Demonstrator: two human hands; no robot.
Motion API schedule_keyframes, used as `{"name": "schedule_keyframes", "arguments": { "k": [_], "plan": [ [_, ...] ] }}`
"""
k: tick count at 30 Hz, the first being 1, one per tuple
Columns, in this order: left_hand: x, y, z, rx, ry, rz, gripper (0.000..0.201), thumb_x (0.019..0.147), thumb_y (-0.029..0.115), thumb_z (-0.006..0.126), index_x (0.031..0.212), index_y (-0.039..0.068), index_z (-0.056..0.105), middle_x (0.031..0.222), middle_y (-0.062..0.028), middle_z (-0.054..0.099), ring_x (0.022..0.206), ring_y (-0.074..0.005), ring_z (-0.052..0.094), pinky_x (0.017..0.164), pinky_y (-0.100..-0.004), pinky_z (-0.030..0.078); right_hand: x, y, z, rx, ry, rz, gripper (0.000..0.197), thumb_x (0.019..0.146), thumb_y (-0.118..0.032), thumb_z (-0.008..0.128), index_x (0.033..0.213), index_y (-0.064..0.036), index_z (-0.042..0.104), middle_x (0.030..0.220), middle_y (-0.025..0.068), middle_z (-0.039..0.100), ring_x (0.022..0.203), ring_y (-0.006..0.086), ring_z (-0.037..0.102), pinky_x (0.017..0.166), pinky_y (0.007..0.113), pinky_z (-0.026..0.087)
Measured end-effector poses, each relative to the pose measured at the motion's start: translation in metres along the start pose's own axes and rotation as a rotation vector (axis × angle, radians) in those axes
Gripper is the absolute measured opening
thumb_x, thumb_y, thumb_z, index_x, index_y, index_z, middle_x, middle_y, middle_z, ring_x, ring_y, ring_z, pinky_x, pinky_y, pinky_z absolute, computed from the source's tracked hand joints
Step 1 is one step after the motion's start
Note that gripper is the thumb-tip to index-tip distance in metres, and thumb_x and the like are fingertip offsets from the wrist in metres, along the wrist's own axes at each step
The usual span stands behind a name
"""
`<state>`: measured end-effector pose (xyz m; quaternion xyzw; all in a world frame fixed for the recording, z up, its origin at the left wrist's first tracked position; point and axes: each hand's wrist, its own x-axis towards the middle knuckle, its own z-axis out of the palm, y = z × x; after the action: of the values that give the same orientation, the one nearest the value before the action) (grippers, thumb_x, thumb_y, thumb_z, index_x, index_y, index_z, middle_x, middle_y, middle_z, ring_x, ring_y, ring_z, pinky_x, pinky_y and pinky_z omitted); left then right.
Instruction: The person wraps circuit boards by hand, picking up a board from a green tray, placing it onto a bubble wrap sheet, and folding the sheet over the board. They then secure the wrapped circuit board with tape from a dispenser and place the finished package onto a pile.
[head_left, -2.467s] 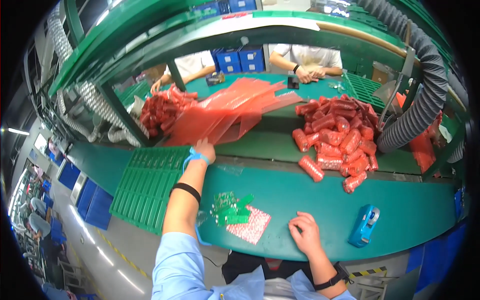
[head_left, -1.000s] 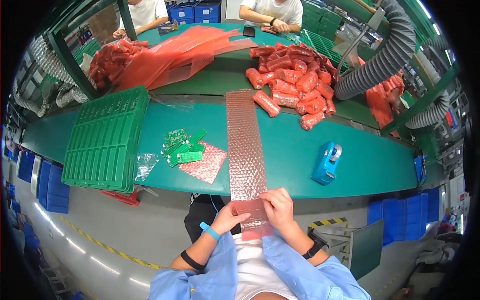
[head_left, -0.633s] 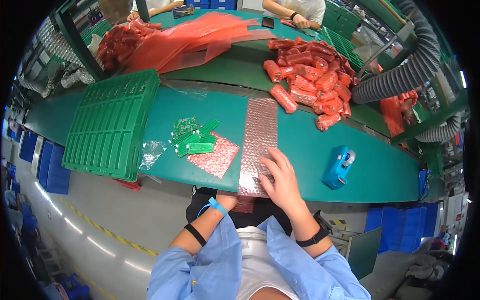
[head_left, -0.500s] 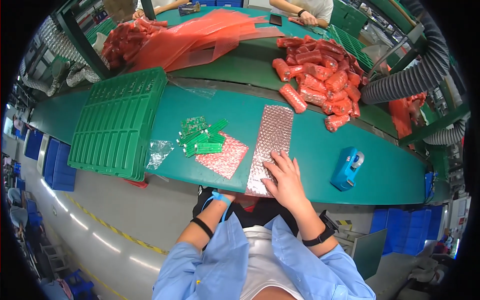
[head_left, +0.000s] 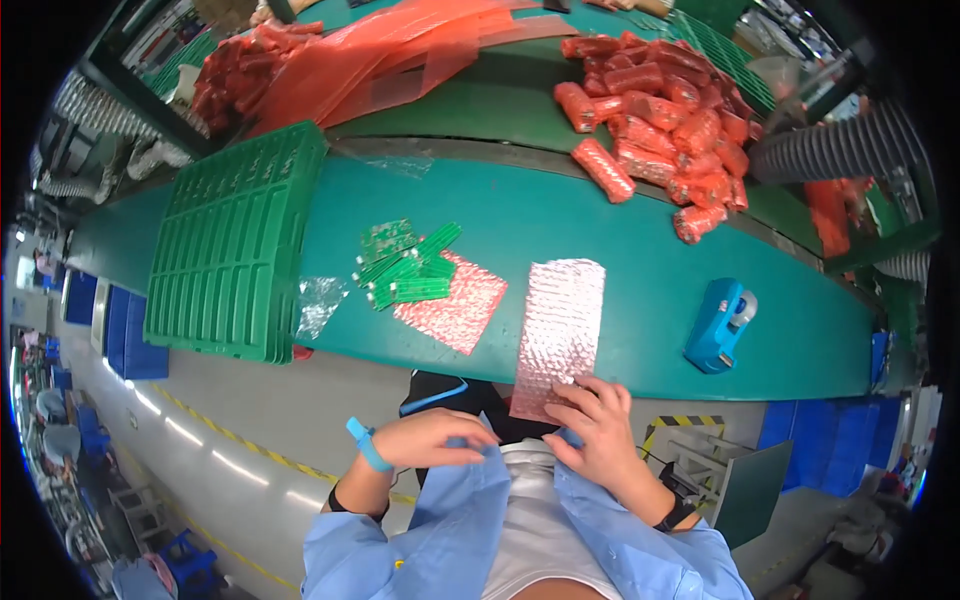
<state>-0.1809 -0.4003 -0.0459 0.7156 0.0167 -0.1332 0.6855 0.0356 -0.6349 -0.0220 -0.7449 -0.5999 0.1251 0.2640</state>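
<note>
Strip of bubble wrap [head_left: 560,320] on a green table [head_left: 650,330], near end projecting past the front edge. The right hand [head_left: 598,435] reaches over this end, fingers spread and fingertips on the strip (whether they merely press or also pinch cannot be told). The left hand [head_left: 435,440] is apart from it, in front of the blue shirt [head_left: 450,510], its fingers loosely extended with nothing visible in them. Left of the strip, green circuit boards [head_left: 405,268] lie partly on a pink bubble sheet [head_left: 455,318]; to its right stands a blue tape dispenser [head_left: 715,325]. Beyond lies a heap of red wrapped rolls [head_left: 660,125]. The step in hand appears to be placing the strip (no board rests on it). The next move probably calls for steadying the strip while the free hand reaches for a board.
</note>
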Motion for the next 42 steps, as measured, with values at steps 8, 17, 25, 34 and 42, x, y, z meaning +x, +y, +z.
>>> {"name": "schedule_keyframes", "arguments": {
  "k": [8, 17, 25, 34, 42],
  "plan": [
    [0.091, 0.018, 0.002, 0.972, 0.776, 0.399, 0.040, 0.090, 0.014, 0.079, 0.128, 0.005, 0.074, 0.134, -0.0122, 0.073, 0.123, -0.0348, 0.069, 0.110, -0.0485, 0.053, 0.037, 0.001, -0.024, 0.125, -0.064, -0.101, 0.030, 0.081, -0.016, 0.086, 0.109, -0.0103, 0.079, 0.113, 0.0079, 0.077, 0.106, 0.0320, 0.069, 0.093, 0.047, 0.050],
    [0.101, -0.006, 0.013, 0.933, 0.835, 0.400, 0.035, 0.094, 0.027, 0.071, 0.123, 0.008, 0.077, 0.132, -0.0103, 0.074, 0.132, -0.0290, 0.062, 0.117, -0.0506, 0.043, 0.194, -0.042, 0.013, 0.030, 0.123, -0.287, 0.029, 0.080, -0.010, 0.085, 0.107, -0.0024, 0.077, 0.108, 0.0139, 0.072, 0.101, 0.0352, 0.067, 0.089, 0.045, 0.055],
    [0.099, -0.010, 0.014, 0.945, 0.806, 0.435, 0.035, 0.094, 0.027, 0.071, 0.122, 0.006, 0.077, 0.124, -0.0133, 0.076, 0.123, -0.0326, 0.067, 0.114, -0.0526, 0.044, 0.231, -0.031, 0.053, -0.212, 0.014, -0.213, 0.038, 0.076, -0.018, 0.087, 0.112, -0.0063, 0.079, 0.112, 0.0099, 0.067, 0.107, 0.0336, 0.062, 0.093, 0.045, 0.053],
    [0.099, -0.006, 0.011, 0.951, 0.825, 0.436, 0.030, 0.088, 0.026, 0.075, 0.111, 0.007, 0.080, 0.115, -0.0126, 0.078, 0.117, -0.0330, 0.069, 0.106, -0.0503, 0.048, 0.226, -0.034, 0.067, -0.215, 0.047, -0.259, 0.037, 0.077, -0.019, 0.087, 0.112, -0.0088, 0.079, 0.112, 0.0088, 0.066, 0.108, 0.0317, 0.062, 0.093, 0.044, 0.050],
    [0.096, 0.003, 0.008, 0.979, 0.830, 0.453, 0.029, 0.086, 0.022, 0.079, 0.114, 0.013, 0.080, 0.125, -0.0055, 0.075, 0.124, -0.0301, 0.064, 0.108, -0.0489, 0.048, 0.165, -0.003, -0.020, 0.015, 0.189, -0.149, 0.035, 0.079, -0.013, 0.087, 0.112, -0.0062, 0.076, 0.113, 0.0109, 0.070, 0.108, 0.0341, 0.064, 0.094, 0.046, 0.052]
  ]
}}
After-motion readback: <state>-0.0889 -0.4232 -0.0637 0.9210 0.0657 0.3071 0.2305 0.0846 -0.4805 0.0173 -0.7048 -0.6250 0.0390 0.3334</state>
